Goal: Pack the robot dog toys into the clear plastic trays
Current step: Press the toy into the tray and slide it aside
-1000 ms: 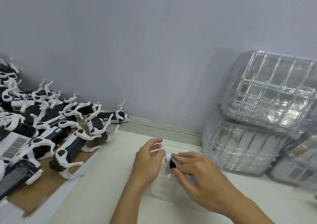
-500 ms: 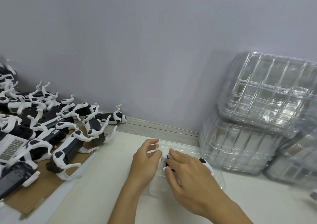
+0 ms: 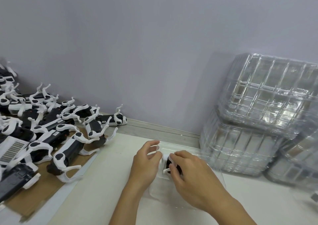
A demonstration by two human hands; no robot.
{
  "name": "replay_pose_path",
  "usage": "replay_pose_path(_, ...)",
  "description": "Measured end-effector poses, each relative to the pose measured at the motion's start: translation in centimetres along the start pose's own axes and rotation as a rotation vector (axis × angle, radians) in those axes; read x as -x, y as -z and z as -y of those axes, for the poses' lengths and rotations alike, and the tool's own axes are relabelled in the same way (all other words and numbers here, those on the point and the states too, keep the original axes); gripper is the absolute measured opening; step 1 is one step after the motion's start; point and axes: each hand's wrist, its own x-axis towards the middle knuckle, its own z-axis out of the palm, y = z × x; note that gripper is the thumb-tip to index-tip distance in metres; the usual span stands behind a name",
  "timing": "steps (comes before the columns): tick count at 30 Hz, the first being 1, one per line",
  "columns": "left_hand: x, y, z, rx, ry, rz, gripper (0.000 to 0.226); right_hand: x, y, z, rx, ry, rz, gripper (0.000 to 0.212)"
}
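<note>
Hands meet over a clear tray (image 3: 213, 157) lying flat on the white table (image 3: 103, 181), near its far edge by the wall (image 3: 137, 52). The right hand (image 3: 194, 178) covers most of a black and white toy (image 3: 167, 162) that sits in the tray; its fingers curl over the toy's body, so its grip is closed on the toy, with a thin white leg showing just under the fingertips. The left hand (image 3: 146, 162) rests at the tray's left end, thumb raised and fingers bent round the tray's rim, its grip narrow on the clear plastic. How deep the toy sits in its pocket cannot be told, since the right hand hides it.

To the left, a heap of toys (image 3: 51, 130) lies on a brown cardboard sheet (image 3: 34, 202), well apart from the tray. They are jumbled, many on their sides or backs, white legs sticking up. One of them (image 3: 111, 119) lies alone against the wall at the heap's far right end.

To the right, stacks of trays (image 3: 258, 121) stand against the wall, the upper stack tilted and leaning on the lower one. The nearest stack stands just beside the tray being filled. Another stack (image 3: 296, 164) stands farther right, partly blurred.
</note>
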Motion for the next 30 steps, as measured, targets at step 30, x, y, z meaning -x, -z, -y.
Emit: replay_pose_path(30,2.3,-1.1,-2.6,-0.004,0.137,0.113,0.050,3.4,-1.1,-5.3,-0.860,-0.659,-0.505,0.028)
